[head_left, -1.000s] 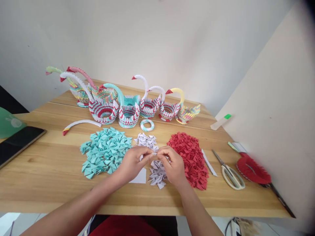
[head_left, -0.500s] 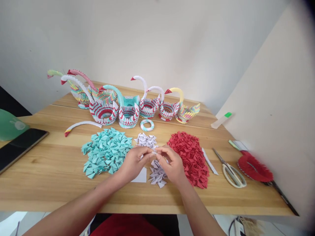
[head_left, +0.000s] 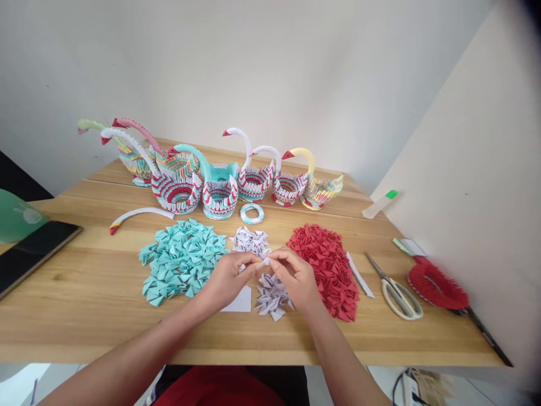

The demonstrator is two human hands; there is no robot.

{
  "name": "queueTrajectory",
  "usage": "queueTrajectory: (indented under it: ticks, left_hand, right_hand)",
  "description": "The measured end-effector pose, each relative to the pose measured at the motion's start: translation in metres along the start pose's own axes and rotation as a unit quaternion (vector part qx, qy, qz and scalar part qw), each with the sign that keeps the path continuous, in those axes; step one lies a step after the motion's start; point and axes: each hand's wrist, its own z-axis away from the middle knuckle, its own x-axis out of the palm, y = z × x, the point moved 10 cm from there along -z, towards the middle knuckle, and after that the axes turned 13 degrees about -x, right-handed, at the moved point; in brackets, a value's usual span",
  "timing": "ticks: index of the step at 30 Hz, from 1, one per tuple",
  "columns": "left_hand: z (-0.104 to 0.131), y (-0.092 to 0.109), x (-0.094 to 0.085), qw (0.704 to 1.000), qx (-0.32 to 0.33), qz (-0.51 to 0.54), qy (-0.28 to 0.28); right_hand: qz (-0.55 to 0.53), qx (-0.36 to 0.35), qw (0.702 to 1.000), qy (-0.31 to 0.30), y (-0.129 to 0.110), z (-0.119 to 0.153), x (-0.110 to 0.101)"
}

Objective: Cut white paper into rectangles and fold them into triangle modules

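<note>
Between the fingertips of both hands is a small white folded paper piece (head_left: 266, 261). My left hand (head_left: 233, 274) pinches it from the left, and my right hand (head_left: 296, 276) pinches it from the right; the fingers cover part of it. Just in front of me, below the hands, lies a pile of white folded triangles (head_left: 273, 296), with white paper sheets (head_left: 239, 300) beside it. Another white pile (head_left: 250, 241) sits beyond the fingers. Turquoise folded triangles (head_left: 183, 259) are heaped to the left, red ones (head_left: 323, 268) to the right.
Several paper swans (head_left: 176, 192) stand along the back. A turquoise-and-white ring (head_left: 252, 213) and a loose white swan neck (head_left: 141, 212) lie before them. On the right are scissors (head_left: 397, 293), a white strip (head_left: 359, 274) and a red paper piece (head_left: 437, 285); a phone (head_left: 36, 254) is at left.
The white paper piece shows a little more between my fingertips. Both hands stay in nearly the same place, and the camera view has shifted slightly.
</note>
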Motion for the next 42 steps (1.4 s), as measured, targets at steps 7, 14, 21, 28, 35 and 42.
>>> queueTrajectory:
  ticks: [7, 14, 21, 28, 35, 42]
  left_hand:
    - [-0.002, -0.007, 0.001, 0.993, -0.036, 0.11, -0.032]
    - [-0.004, -0.013, 0.003, 0.989, -0.046, 0.134, -0.033]
    - [-0.001, -0.008, -0.003, 0.996, -0.024, 0.085, 0.019]
    - [0.0, -0.01, -0.01, 0.992, -0.052, 0.094, 0.066]
    - [-0.01, -0.021, 0.004, 0.949, -0.101, 0.296, -0.04]
    - [-0.007, -0.017, 0.008, 0.976, -0.053, 0.21, -0.03]
  right_hand:
    - [0.011, -0.023, 1.0, -0.013, -0.002, -0.002, 0.002]
    - [0.012, 0.0, 1.0, 0.008, 0.003, 0.0, 0.0]
    - [0.005, 0.048, 0.999, -0.005, 0.013, 0.004, -0.002]
    - [-0.011, 0.079, 0.997, 0.008, 0.018, 0.005, 0.001]
    - [-0.028, 0.065, 0.997, 0.011, 0.018, 0.005, 0.002]
    - [-0.014, 0.046, 0.999, 0.02, 0.014, 0.004, 0.0]
